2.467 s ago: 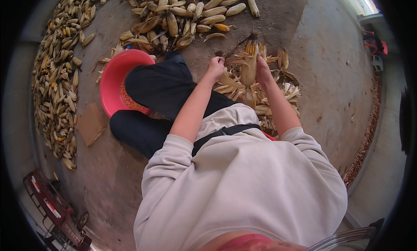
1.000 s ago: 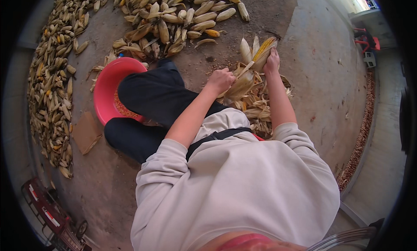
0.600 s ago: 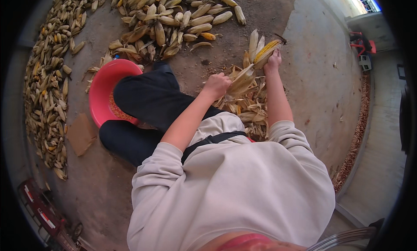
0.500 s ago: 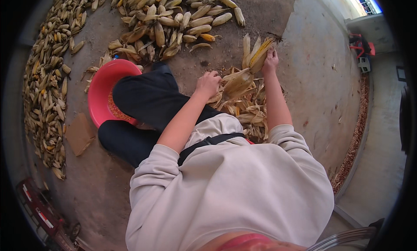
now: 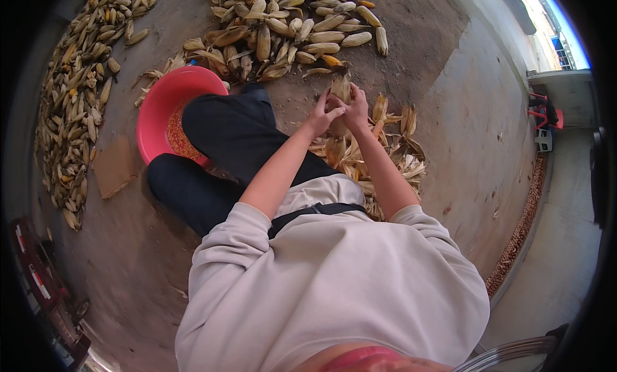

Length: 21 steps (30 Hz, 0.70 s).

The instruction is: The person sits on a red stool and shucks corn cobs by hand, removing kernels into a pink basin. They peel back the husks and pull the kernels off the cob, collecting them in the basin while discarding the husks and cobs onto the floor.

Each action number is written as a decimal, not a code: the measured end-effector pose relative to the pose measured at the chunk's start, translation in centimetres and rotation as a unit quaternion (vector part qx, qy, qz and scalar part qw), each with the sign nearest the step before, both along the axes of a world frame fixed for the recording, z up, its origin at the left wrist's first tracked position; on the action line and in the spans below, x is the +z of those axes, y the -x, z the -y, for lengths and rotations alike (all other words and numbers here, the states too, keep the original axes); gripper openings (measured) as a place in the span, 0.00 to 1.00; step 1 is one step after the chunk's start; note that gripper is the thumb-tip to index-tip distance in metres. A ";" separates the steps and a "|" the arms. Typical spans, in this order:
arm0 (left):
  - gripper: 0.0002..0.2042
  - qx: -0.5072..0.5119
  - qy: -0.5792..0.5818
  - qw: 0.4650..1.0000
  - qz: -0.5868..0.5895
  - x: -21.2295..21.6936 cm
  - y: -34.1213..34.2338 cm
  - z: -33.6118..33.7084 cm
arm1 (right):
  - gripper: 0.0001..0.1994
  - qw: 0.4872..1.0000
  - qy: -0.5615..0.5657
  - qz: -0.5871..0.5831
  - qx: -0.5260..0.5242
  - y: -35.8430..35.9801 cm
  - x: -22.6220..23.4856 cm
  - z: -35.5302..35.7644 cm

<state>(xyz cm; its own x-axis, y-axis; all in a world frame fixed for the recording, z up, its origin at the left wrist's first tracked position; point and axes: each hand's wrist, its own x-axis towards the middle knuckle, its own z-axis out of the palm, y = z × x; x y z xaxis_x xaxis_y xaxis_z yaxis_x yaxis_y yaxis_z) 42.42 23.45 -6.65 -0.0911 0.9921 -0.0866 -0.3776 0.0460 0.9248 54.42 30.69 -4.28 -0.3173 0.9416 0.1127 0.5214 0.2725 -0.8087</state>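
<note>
**Corn cob held in both hands, husk coming off**

Corn cob [image 5: 339, 92] sits upright between my two hands, out in front of my knees and just above the loose husks on the ground. My left hand [image 5: 319, 118] grips its lower left side, and my right hand [image 5: 355, 111] closes on it from the right; the two hands are pressed together around it, thumbs and fingers meeting on the dry leaves. I cannot tell from this angle how much husk is already loose.

To do this well, I judge that one hand should hold the cob firm near the base while the other takes the leaves near the tip and pulls them down in one strip, not in shreds. Keeping the cob over the pile of husks [image 5: 369, 156] lets the waste fall where the rest lies.

Beyond my hands, a heap of cobs [image 5: 292, 25] lies on the concrete, well within reach. To my left a red basin [image 5: 160, 102] with kernels in it stands partly under my dark trouser leg [image 5: 225, 134]. Farther left, a long row of cobs [image 5: 77, 102] runs along the floor, with a piece of cardboard [image 5: 114, 167] beside it.
</note>
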 end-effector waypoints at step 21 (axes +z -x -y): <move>0.33 0.104 0.017 0.991 -0.083 -0.2 0.7 -1.0 | 0.16 0.956 0.195 -0.198 0.092 0.8 3.5 -4.1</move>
